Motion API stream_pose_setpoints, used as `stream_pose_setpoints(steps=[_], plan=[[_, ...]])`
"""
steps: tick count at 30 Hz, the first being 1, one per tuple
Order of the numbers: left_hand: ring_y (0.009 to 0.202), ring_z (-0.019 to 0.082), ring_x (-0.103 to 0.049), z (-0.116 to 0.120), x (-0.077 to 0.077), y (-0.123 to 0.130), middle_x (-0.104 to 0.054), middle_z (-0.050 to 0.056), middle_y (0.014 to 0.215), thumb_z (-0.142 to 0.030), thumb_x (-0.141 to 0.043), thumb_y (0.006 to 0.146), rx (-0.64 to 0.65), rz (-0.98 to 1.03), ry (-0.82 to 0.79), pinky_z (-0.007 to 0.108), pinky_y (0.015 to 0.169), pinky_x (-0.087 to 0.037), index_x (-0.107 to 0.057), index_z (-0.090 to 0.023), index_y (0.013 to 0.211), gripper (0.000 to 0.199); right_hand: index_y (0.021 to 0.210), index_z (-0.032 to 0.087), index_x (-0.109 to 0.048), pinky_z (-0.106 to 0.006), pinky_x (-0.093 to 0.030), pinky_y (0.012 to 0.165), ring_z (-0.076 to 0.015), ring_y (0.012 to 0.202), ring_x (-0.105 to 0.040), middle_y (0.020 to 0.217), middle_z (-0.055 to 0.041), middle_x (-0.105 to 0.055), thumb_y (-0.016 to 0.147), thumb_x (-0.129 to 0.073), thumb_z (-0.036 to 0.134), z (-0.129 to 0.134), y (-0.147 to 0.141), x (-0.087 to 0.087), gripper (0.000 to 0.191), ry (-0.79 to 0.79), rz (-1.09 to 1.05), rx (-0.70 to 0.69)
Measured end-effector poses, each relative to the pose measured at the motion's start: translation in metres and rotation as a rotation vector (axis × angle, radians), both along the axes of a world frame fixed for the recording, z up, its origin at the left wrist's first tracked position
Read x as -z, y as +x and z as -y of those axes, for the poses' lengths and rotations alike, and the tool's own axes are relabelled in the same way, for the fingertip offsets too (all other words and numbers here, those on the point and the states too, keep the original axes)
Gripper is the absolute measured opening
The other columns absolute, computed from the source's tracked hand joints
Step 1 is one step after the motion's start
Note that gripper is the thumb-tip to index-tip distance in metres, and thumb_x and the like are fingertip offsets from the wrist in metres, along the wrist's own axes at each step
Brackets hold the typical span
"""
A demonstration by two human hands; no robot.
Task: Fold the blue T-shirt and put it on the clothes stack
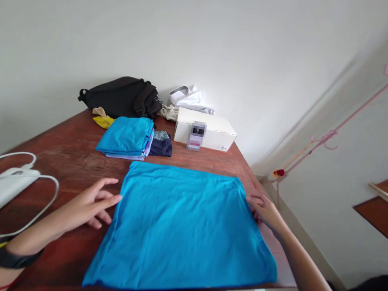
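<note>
A bright blue cloth (183,228) lies spread flat on the wooden table, its near edge along the table's front edge. At the cloth's left side is my left hand (97,201), fingers spread, thumb tip at the fabric's edge. My right hand (261,207) rests by the upper right side with its fingers bent; they touch or nearly touch the fabric, and some fingertips are hidden. Beyond the cloth, to the left, sits a folded blue cloth stack (126,136) with a light purple layer beneath it.
A white power strip (3,195) with looping cable lies on the table (71,165) at left. Behind stand a black bag (120,96), a white box (214,131), white fabric (189,97), dark blue cloth (162,145) and yellow cloth (103,121). A pink coat stand (364,107) leans right.
</note>
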State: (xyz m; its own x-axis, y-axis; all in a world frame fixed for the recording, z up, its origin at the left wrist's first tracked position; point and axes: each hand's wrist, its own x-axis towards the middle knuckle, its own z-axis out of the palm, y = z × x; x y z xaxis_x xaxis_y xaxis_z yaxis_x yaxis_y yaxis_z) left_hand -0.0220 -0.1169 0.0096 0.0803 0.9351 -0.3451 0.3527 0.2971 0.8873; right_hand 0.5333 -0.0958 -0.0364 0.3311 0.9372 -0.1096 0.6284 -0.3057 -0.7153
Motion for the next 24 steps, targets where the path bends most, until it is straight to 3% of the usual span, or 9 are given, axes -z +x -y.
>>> stream_pose_setpoints(steps=[5,10,16,21,24], plan=[[0.068,0.02,-0.07,0.082,0.019,-0.009,-0.07,0.007,0.1,-0.07,-0.07,0.076,-0.026,0.076,0.04,0.02,0.039,-0.045,-0.039,-0.029,0.139,0.081,0.117,0.018,-0.066,-0.024,-0.038,0.045,-0.016,0.051,-0.055,0.057,0.0033,-0.057,0.076,-0.07,0.066,0.09,-0.001,-0.01,0.064,-0.057,-0.202,-0.065],[0.036,0.015,-0.057,0.126,0.04,-0.009,-0.067,0.0,0.077,-0.078,-0.064,0.075,0.019,0.013,-0.051,0.018,0.029,-0.028,-0.035,-0.027,0.137,0.086,0.112,0.018,-0.066,-0.023,-0.038,0.045,-0.0142,0.052,-0.053,0.059,0.0035,-0.058,0.073,-0.075,0.065,0.149,-0.015,-0.018,0.062,-0.016,-0.331,-0.072],[0.034,0.023,-0.062,0.141,0.044,0.012,-0.065,-0.002,0.062,-0.085,-0.059,0.072,-0.011,0.027,-0.105,0.019,0.028,-0.033,-0.029,-0.023,0.138,0.096,0.126,0.019,-0.055,-0.019,-0.028,0.038,-0.0095,0.043,-0.044,0.06,0.0067,-0.055,0.072,-0.08,0.063,0.18,-0.027,-0.014,0.074,0.179,-0.495,0.041],[0.034,0.023,-0.062,0.142,0.041,0.025,-0.066,0.001,0.063,-0.082,-0.068,0.067,-0.14,0.091,-0.004,0.022,0.028,-0.035,-0.045,-0.021,0.125,0.087,0.144,0.025,-0.043,-0.021,-0.042,0.042,-0.0148,0.05,-0.056,0.058,0.007,-0.055,0.082,-0.073,0.06,0.185,-0.035,-0.011,0.077,0.141,-0.613,-0.07],[0.034,0.021,-0.061,0.144,0.035,0.029,-0.068,0.002,0.066,-0.082,-0.071,0.062,-0.212,0.104,0.012,0.023,0.029,-0.037,-0.054,-0.02,0.114,0.082,0.143,0.026,-0.046,-0.023,-0.049,0.046,-0.0165,0.057,-0.062,0.063,0.0052,-0.059,0.082,-0.074,0.06,0.183,-0.035,-0.009,0.075,0.11,-0.627,-0.083]])
